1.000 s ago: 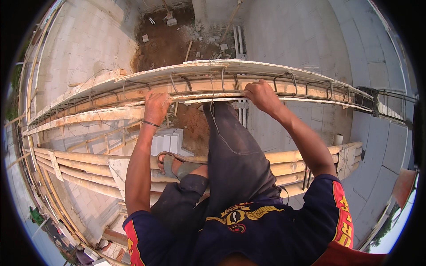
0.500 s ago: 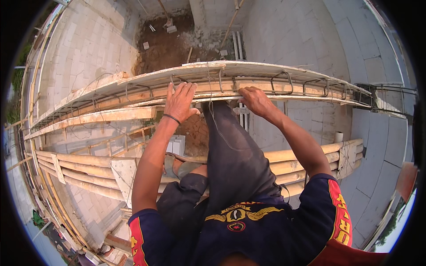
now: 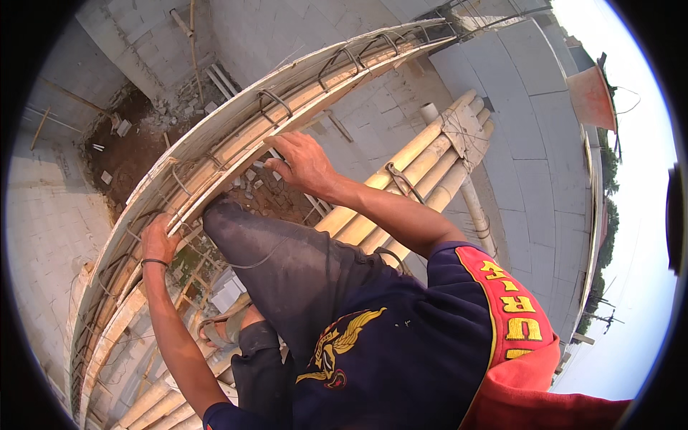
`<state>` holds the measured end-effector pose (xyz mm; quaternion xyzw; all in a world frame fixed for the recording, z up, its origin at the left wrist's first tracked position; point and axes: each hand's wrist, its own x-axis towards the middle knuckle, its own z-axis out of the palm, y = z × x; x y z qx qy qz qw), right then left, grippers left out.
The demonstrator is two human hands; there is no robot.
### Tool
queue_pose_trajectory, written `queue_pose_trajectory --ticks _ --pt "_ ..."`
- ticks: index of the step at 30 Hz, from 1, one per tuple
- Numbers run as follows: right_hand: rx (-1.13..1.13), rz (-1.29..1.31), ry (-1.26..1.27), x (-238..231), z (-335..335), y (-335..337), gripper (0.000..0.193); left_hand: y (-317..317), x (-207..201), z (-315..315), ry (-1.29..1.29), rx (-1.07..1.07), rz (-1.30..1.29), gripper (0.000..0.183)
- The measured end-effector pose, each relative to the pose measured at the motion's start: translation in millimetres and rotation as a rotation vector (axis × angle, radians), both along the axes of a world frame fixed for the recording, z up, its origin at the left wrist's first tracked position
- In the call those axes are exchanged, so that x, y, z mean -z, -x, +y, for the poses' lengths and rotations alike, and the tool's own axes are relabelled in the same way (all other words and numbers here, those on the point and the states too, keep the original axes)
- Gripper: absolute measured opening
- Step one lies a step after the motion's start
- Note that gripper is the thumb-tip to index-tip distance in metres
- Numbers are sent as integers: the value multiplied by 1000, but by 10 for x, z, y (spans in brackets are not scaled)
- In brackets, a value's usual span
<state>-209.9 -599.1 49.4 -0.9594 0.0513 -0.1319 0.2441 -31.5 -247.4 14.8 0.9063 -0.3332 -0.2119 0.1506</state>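
Observation:
A long wooden formwork trough (image 3: 240, 140) with bent steel rebar stirrups (image 3: 276, 104) inside runs in a curve from lower left to upper right. My left hand (image 3: 159, 242) is closed over the near board's edge, a dark band on its wrist. Farther right along the same board, my right hand (image 3: 304, 166) touches the edge with its fingertips, thumb held apart and nothing in its grasp. One of my legs, in dark trousers (image 3: 287, 254), reaches up to the near board between my two arms. A thin wire (image 3: 261, 264) lies across that leg.
Lashed bamboo poles (image 3: 380, 190) form a platform beneath me, with a bent metal bar (image 3: 403, 183) on them. Far below, a dirt floor (image 3: 118, 168) holds rubble. Grey block walls (image 3: 516, 129) rise at the right. A reddish bucket-like container (image 3: 592, 99) stands atop the wall.
My view has swung to the right, so the trough now slants. My right hand has lifted partly off the board, its thumb spreading. My left hand has closed on the board's edge.

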Motion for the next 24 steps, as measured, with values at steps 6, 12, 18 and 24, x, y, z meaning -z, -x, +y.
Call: queue_pose_trajectory --ticks 6,12,18,24 --pt "574 540 269 70 -1105 1934 51 -67 17 48 -72 -22 128 51" --pt "415 751 178 488 -1356 2981 81 -73 41 36 -185 -34 125 66" --pt "212 485 22 232 -1293 2756 54 -20 77 40 -126 -132 109 97" --pt "-16 431 -107 -228 -570 1483 28 -5 87 42 -149 -121 68 106"
